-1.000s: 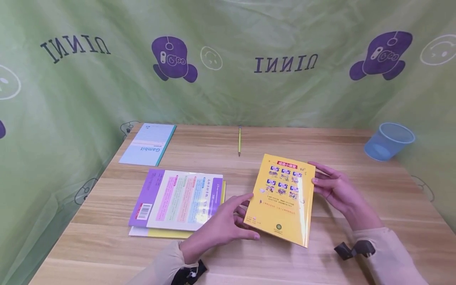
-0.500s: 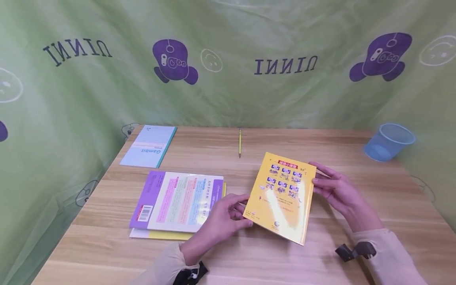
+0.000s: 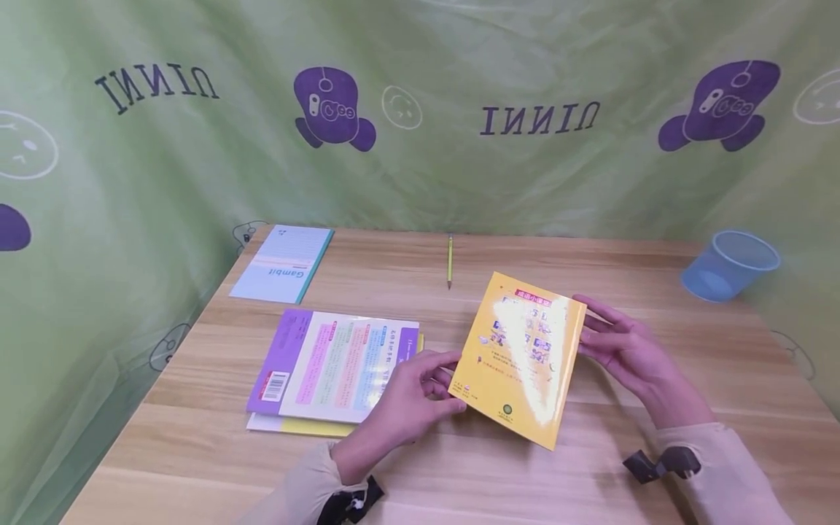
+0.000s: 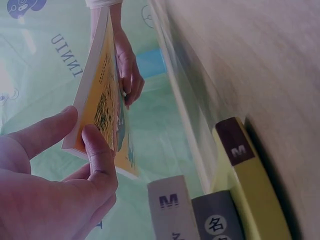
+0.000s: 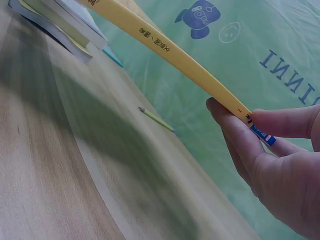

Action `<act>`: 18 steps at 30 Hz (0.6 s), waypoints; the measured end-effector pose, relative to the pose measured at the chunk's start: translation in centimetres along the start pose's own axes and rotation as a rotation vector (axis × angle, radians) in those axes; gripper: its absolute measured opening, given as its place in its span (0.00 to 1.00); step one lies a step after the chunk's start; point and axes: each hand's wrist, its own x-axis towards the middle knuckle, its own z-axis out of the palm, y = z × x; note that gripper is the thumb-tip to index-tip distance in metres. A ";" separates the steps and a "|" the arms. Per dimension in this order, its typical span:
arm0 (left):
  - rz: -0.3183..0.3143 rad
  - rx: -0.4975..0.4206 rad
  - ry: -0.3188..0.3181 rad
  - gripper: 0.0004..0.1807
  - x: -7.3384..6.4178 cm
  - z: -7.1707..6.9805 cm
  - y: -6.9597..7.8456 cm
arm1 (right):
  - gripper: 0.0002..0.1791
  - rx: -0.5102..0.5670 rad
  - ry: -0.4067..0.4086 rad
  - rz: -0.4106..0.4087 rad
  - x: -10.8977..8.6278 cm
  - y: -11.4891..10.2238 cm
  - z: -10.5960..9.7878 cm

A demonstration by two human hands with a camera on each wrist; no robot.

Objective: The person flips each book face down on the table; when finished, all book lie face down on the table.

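Observation:
A thin yellow paperback book [image 3: 482, 372] is held tilted above the table, its back cover with small pictures facing up and bright glare across it. My left hand [image 3: 410, 397] pinches the book's left edge near the lower corner; the left wrist view shows thumb and fingers on either side of the white page edge [image 4: 84, 95]. On the opposite side, my right hand [image 3: 626, 357] grips the spine edge. In the right wrist view, the yellow spine [image 5: 185, 62] runs between thumb and fingers, with its blue-labelled end beside them.
Left of the hands lies a stack of books, topped by a purple-and-white book [image 3: 341, 368]. Behind it are a light-blue notebook [image 3: 278, 266] and a yellow-green pencil [image 3: 450, 262]. A blue mesh cup [image 3: 728, 266] stands far right, before a green curtain [image 3: 433, 182].
The book tilts a little more, with glare spreading up its cover. My left thumb has come up to the book's lower left corner. The head view has shifted slightly.

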 end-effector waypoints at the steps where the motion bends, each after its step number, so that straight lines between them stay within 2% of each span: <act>1: 0.006 0.001 0.001 0.34 0.0 0.0 0.0 | 0.30 -0.002 -0.003 -0.001 0.0 0.0 0.0; 8: 0.017 -0.022 0.004 0.34 -0.1 -0.2 0.2 | 0.32 -0.030 -0.020 -0.018 0.0 0.0 0.1; 12: -0.009 -0.079 -0.010 0.35 0.0 -0.4 0.2 | 0.32 -0.078 0.006 -0.008 -0.2 -0.1 0.3; 18: -0.075 -0.188 -0.024 0.34 0.0 -1.2 0.4 | 0.31 -0.214 0.018 -0.017 -0.4 0.0 0.0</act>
